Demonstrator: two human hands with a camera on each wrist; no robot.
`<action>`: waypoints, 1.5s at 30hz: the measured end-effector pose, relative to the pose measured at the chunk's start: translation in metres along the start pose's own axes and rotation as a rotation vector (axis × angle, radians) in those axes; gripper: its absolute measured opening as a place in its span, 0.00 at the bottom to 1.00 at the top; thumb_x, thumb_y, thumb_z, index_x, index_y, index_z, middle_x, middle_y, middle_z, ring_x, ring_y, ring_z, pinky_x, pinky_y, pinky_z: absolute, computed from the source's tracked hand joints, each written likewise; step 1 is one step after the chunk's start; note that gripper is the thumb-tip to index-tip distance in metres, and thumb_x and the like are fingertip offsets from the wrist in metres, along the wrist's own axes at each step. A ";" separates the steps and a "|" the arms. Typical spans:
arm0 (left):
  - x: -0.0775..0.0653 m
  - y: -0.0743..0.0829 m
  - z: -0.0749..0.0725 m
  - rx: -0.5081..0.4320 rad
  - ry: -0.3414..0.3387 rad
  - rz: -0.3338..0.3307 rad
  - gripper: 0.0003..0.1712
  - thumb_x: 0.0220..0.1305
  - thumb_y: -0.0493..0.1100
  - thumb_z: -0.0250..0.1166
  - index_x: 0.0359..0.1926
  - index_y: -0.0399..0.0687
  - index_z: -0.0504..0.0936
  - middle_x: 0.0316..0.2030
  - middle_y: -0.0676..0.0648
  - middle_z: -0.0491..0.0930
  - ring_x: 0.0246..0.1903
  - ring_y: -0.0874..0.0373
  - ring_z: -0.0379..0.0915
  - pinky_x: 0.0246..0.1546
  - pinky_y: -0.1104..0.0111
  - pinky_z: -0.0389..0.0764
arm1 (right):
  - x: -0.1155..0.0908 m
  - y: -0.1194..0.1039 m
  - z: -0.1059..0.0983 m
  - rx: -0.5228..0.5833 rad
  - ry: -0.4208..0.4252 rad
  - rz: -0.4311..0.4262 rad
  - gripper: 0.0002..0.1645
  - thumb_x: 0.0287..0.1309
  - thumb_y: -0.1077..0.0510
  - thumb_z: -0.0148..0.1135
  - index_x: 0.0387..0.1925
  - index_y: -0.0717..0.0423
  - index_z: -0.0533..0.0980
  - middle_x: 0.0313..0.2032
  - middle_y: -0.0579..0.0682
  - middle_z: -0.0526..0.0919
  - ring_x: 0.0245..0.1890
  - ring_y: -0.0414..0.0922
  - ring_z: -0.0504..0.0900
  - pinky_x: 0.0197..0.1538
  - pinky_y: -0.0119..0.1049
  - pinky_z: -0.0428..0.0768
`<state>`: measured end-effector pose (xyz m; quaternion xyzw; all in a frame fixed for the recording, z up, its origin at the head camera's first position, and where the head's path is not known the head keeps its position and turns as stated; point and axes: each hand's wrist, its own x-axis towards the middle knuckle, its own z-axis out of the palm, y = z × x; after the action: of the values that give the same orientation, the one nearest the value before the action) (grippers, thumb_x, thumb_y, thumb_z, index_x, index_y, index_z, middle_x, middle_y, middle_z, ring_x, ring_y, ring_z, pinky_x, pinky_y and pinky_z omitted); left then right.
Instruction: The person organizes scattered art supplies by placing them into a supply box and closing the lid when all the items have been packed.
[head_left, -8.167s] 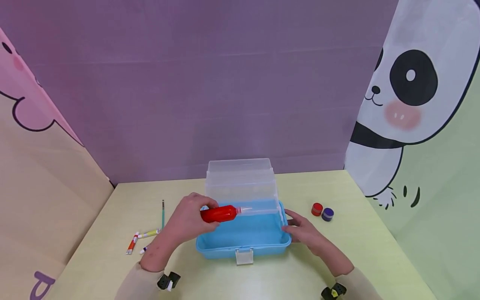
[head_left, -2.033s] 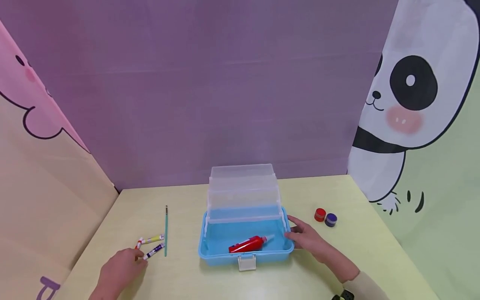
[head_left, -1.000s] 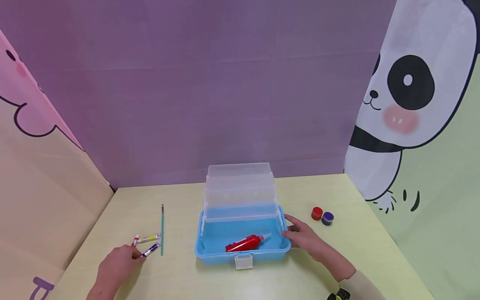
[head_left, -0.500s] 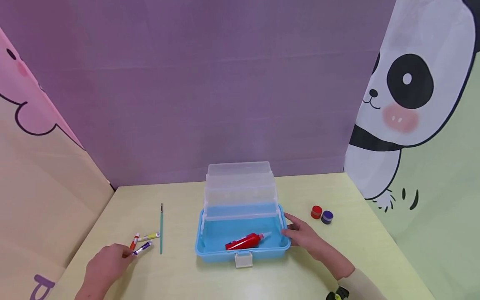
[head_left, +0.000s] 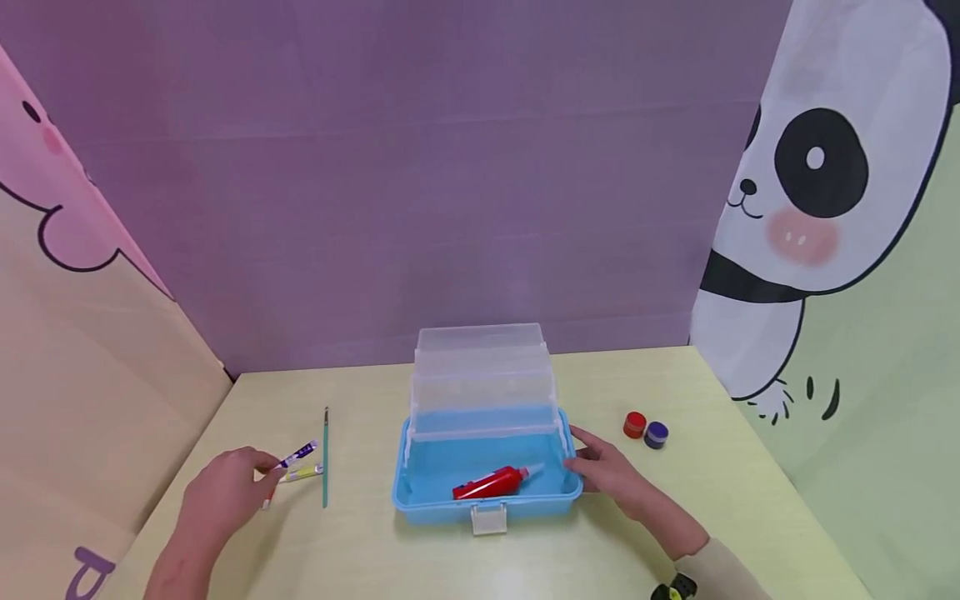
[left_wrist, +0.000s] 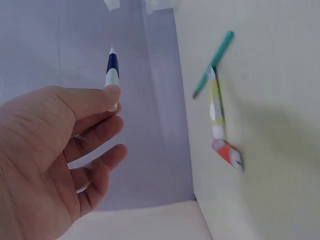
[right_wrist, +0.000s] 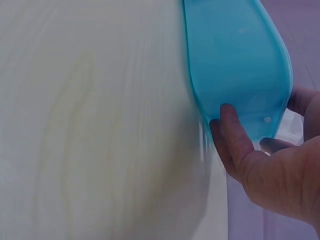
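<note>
In the head view my left hand [head_left: 228, 492] pinches a purple-and-white paint tube [head_left: 298, 454] between thumb and fingertips. The left wrist view has that tube [left_wrist: 112, 72] pointing upward, raised off the table, while the other fingers stay loosely bent. Below it lie a yellow paint tube [head_left: 302, 473] and a red one [left_wrist: 228, 154], largely covered by the hand in the head view. My right hand [head_left: 611, 475] holds the right end of a light blue plastic box [right_wrist: 240, 65]. A red squeeze bottle [head_left: 491, 484] lies inside the box, nozzle toward the right.
The box's clear lid [head_left: 483, 379] stands raised at the back, and a white latch [head_left: 489, 519] hangs in front. A teal paintbrush [head_left: 326, 458] lies beside the tubes. Small red [head_left: 634, 425] and purple [head_left: 656, 434] jars stand at the right. A purple backdrop [head_left: 480, 183] rises behind the table.
Earlier the left hand held the red bottle over the box; the bottle now lies inside. Since then the hand has picked up the purple tube and lifted it. The right hand stays at the box.
</note>
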<state>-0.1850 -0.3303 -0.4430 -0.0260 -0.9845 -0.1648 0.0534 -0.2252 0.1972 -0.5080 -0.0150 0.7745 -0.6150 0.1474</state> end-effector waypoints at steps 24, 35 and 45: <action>0.029 0.091 0.016 -0.011 0.179 0.302 0.04 0.54 0.42 0.74 0.32 0.49 0.88 0.29 0.56 0.81 0.35 0.52 0.75 0.35 0.57 0.77 | 0.007 0.001 -0.001 0.010 -0.002 0.022 0.40 0.65 0.52 0.60 0.74 0.51 0.57 0.53 0.59 0.73 0.48 0.54 0.78 0.47 0.50 0.81; 0.034 0.120 0.030 -0.033 0.200 0.400 0.05 0.54 0.41 0.74 0.34 0.49 0.88 0.32 0.53 0.82 0.42 0.50 0.75 0.43 0.52 0.77 | 0.007 0.002 0.002 0.011 0.003 0.029 0.40 0.65 0.52 0.61 0.74 0.51 0.57 0.53 0.59 0.73 0.48 0.53 0.78 0.48 0.49 0.81; 0.044 0.132 0.046 -0.026 0.237 0.409 0.07 0.54 0.45 0.74 0.35 0.51 0.89 0.43 0.49 0.81 0.55 0.44 0.66 0.51 0.45 0.68 | 0.005 -0.001 0.004 0.015 0.009 0.020 0.39 0.66 0.53 0.59 0.74 0.52 0.56 0.53 0.59 0.74 0.49 0.54 0.78 0.47 0.50 0.81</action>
<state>-0.2242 -0.1891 -0.4384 -0.2059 -0.9435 -0.1650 0.2006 -0.2291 0.1917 -0.5091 -0.0035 0.7707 -0.6192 0.1504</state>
